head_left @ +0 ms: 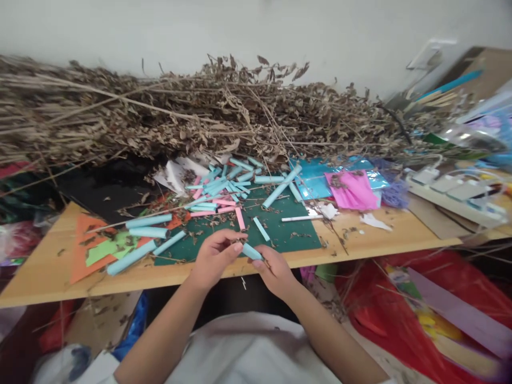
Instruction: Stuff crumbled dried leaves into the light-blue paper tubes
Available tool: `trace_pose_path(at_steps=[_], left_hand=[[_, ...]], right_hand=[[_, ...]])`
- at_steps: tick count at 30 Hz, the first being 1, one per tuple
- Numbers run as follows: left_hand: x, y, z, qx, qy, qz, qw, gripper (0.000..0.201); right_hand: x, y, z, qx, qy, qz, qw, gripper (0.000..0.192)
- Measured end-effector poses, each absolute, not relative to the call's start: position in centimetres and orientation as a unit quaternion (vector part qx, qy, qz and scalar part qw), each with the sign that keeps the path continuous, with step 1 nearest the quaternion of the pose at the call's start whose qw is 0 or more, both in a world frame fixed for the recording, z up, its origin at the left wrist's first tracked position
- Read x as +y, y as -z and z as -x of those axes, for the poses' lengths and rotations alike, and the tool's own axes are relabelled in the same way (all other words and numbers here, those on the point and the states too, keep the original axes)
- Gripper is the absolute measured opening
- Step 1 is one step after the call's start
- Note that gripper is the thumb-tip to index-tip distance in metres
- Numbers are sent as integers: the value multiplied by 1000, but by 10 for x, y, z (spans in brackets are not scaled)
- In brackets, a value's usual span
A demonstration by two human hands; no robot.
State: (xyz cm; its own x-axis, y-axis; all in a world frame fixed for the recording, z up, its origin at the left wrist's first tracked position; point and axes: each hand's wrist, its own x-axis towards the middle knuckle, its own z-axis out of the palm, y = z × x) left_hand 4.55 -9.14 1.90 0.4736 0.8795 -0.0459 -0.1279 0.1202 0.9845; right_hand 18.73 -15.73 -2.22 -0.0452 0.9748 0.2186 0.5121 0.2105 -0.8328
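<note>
A short light blue paper tube [252, 252] is gripped in my right hand [276, 271], its thumb and fingers closed around the near end. My left hand [216, 256] pinches brown dried leaf bits [240, 241] at the far end of the tube, thumb against curled fingers. Both hands are over the front edge of a dark green sheet [296, 234]. Just beyond them lie a thin blue tube [261, 229] and a small pink tube [240, 219]. Several more blue tubes [216, 186] are heaped further back, mixed with pink ones.
Dried leafy stalks [180, 117] pile along the wall. Larger blue tubes [132, 257] rest at left on orange and green paper [108, 249]. A white stick [301, 218], pink packet [352, 189] and power strip [456, 197] lie rightward. A red bag [400, 320] sits below the wooden table [40, 272].
</note>
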Motion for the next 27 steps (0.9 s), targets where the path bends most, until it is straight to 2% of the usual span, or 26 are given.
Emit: trace_pose_path(at_steps=[3,7,12,18,27], left_hand=[[-90,-12,-49,300,-379,-456,747,18],[-88,-9,-55,321,-324,-429,780,17],[-84,-13,-49,327,-261,-463,782,27],[-74,-11,-36,319,-222,-496,776,35],[-74,-12,-32,347,-180,-526,756,24]], right_hand=[[-156,23,-189,-656,-291,563,410,20],[-147,17,-187,-673,-271,576,377,24],[-140,7,-190,-715,-237,602,266,18],[-141,7,-194,-738,-245,582,239,18],[-139,4,-190,-758,-232,575,204,11]])
